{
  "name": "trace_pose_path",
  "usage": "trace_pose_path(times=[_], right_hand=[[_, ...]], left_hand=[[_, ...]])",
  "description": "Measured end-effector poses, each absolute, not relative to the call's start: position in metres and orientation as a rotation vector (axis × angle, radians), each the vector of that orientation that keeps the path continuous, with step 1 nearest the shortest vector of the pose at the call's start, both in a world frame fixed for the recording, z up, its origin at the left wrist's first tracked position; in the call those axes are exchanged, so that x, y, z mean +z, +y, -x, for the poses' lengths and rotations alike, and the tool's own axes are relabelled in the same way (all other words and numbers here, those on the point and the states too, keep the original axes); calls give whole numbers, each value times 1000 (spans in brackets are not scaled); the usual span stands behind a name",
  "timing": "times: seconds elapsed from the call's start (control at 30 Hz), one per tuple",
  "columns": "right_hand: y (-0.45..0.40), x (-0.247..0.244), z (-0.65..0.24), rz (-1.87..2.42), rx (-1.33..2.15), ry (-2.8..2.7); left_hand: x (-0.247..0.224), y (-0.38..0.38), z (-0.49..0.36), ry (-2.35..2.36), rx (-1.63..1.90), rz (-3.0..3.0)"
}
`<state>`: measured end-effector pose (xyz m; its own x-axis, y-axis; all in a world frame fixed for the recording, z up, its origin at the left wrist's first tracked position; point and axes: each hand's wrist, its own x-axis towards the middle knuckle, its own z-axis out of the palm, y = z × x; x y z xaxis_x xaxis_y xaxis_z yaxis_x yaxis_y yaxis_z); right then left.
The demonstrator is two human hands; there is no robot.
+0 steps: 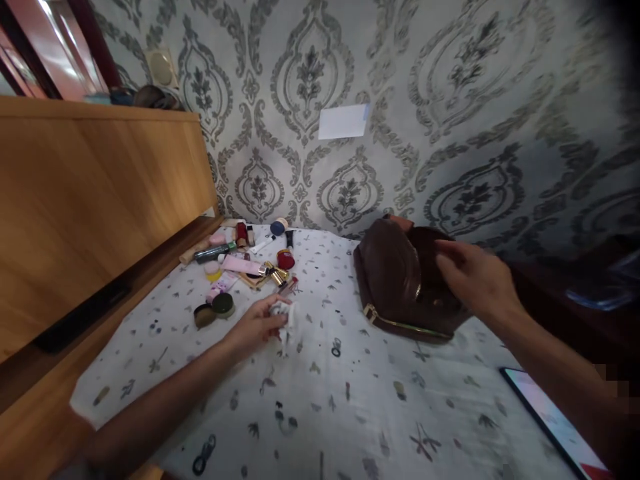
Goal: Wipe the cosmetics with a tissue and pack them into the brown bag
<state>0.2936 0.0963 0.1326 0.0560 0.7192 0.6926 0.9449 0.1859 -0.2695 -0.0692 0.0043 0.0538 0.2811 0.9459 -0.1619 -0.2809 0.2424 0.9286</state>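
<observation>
My left hand is closed around a crumpled white piece that looks like tissue or cloth, held just above the patterned sheet. Near its fingertips lie a pinkish tube-like item and a gold-coloured lipstick-like tube. On the right, a dark brown leather bag with a gold zip stands with its top open. My right hand is over the bag's opening, index finger stretched out to the left and nothing visible in it. Its other fingers are partly hidden.
Cosmetics crowd the back left: a pink tube, a red jar, an open dark green compact. A tablet lies at the lower right. A wooden headboard-like panel borders the left; a patterned wall rises behind.
</observation>
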Motion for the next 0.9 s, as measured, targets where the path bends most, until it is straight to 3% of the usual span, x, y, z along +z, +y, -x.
trace_pose_path(times=[0.17,0.3,0.43,0.57,0.9], right_hand=[[41,115,-262,1261,-419,-1684],[6,82,-226,1096,-156,-1832],[-18,38,-195,1048,57,-1936],[-32,8,-176,1086,258,-1985],[-35,1,-175,1163,529,-1873]], left_hand=[[66,25,111,1060,1157,-1175],[66,47,152,1327,1267,-1504],[61,68,172,1586,1082,-2050],[53,87,169,1655,942,-2223],[47,117,148,1897,534,-2299]])
